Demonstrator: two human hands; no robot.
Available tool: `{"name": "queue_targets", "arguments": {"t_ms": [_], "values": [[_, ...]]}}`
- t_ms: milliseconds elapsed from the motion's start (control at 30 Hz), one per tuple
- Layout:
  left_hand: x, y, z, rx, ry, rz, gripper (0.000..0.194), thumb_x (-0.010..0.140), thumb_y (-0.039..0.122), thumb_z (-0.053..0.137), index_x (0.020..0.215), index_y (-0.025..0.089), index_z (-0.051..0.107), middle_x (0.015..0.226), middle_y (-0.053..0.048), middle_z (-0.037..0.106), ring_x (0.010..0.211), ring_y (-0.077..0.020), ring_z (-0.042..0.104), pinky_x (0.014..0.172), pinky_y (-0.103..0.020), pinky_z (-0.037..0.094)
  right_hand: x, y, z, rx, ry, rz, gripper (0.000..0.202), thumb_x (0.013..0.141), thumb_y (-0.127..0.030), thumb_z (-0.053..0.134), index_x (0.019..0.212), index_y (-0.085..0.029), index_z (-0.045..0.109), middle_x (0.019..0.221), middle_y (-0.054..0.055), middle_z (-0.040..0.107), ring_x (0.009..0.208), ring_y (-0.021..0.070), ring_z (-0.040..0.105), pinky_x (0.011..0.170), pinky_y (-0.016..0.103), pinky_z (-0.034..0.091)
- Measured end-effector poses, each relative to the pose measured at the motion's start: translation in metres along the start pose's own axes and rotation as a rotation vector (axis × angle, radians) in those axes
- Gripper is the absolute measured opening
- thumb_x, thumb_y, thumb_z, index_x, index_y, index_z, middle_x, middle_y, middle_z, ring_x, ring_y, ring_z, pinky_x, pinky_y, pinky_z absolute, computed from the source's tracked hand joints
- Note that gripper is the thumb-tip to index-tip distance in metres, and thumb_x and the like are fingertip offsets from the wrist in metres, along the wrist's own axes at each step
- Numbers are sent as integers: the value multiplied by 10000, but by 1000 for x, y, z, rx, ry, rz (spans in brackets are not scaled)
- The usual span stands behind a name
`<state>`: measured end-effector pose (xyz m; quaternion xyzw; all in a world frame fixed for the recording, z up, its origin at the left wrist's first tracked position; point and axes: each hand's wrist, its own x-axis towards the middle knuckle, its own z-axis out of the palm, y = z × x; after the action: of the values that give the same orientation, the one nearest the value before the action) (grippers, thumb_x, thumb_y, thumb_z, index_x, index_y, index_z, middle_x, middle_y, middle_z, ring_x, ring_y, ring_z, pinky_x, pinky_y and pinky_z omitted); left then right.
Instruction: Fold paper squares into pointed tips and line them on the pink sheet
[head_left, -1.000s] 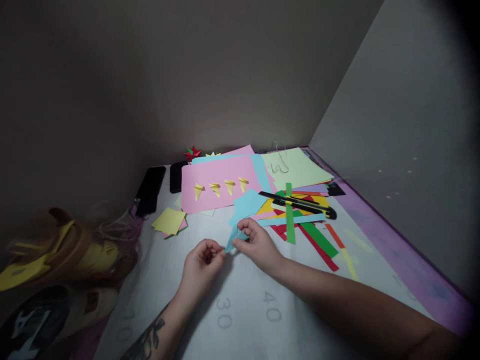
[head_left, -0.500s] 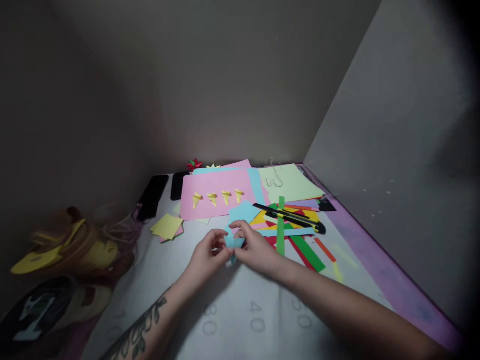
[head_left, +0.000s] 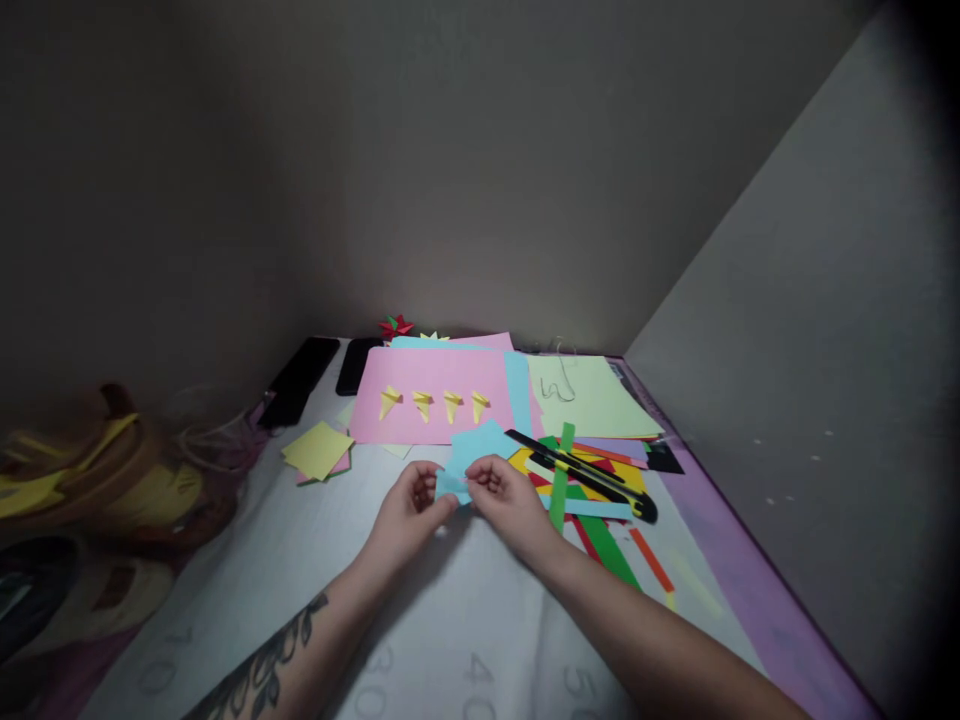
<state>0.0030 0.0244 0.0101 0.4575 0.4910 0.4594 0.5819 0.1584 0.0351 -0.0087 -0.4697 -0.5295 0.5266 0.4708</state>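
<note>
Between my two hands is a small piece of light blue paper (head_left: 451, 487), creased and partly hidden by my fingers. My left hand (head_left: 411, 505) pinches its left side, thumb in front and fingers behind. Closed on its right edge is my right hand (head_left: 506, 500). Just behind them lies a flat light blue sheet (head_left: 484, 440). Several folded yellow paper pieces (head_left: 422, 405) stand in a row on a pink sheet (head_left: 439, 370) farther back.
Coloured strips and a black cutter knife (head_left: 585, 475) lie to the right. Yellow square notes (head_left: 319, 450) are at the left, with dark phones (head_left: 304, 372) behind. Pale green paper (head_left: 589, 395) sits at the back right. Hats (head_left: 112, 470) stand beside the table's left edge.
The blue paper has turned from a pointed folded shape to a flatter, wider one in my hands. My right hand has shifted its hold to the paper's right edge. The view has tilted slightly.
</note>
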Motion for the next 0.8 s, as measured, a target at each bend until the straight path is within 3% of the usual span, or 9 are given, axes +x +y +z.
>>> {"name": "queue_targets", "arguments": {"t_ms": [167,300,433,500,567,667,733,800], "values": [[4,-4,-8,104,-41,-31,287,704,237,671,948,178,533,694,19,614,603,-115,533,575,-227,411,-3,5,-3,-122,-61,-28,82,779,-214,562,836,-196,619,818,17,659,768,165,613,688,288,484],[7,-9,-10,218,-27,3,161,713,220,647,844,168,570,694,18,587,616,-109,524,583,-221,396,2,-3,-9,-124,13,-87,103,796,-248,583,873,-199,630,860,31,658,790,168,614,707,294,490],[8,-12,-10,225,-14,25,148,728,249,633,835,172,565,699,23,569,606,-103,514,570,-216,391,11,-41,-36,-122,149,-194,104,807,-267,586,864,-199,640,835,23,649,776,157,597,704,284,479],[8,-11,-11,230,-23,40,152,723,248,635,835,173,565,696,24,573,606,-103,516,572,-217,392,8,-68,-59,-148,141,-232,92,816,-268,585,842,-196,635,850,23,661,775,152,603,708,280,478],[8,-8,-11,218,-26,45,174,710,254,646,841,174,564,691,25,580,603,-104,518,570,-220,393,-5,-94,-83,-282,82,-197,104,821,-264,586,873,-196,644,857,23,668,751,150,599,672,273,469],[8,-5,-10,178,-15,40,214,680,272,674,835,173,564,673,30,581,592,-100,514,565,-219,392,-44,-117,-114,-668,-109,-122,115,816,-223,570,862,-205,675,843,25,666,751,163,587,663,282,449],[9,-4,-9,142,-14,41,229,656,268,696,822,172,571,665,32,579,597,-97,516,573,-216,397,-78,-117,-130,-811,-254,-65,154,820,-191,539,869,-222,682,892,35,662,803,180,588,699,301,455],[10,-3,-9,97,-8,37,248,631,260,718,815,171,578,660,31,576,595,-95,518,570,-212,400,-115,-106,-142,-875,-296,15,215,818,-158,507,909,-240,685,943,48,650,877,200,586,769,331,466]]}}
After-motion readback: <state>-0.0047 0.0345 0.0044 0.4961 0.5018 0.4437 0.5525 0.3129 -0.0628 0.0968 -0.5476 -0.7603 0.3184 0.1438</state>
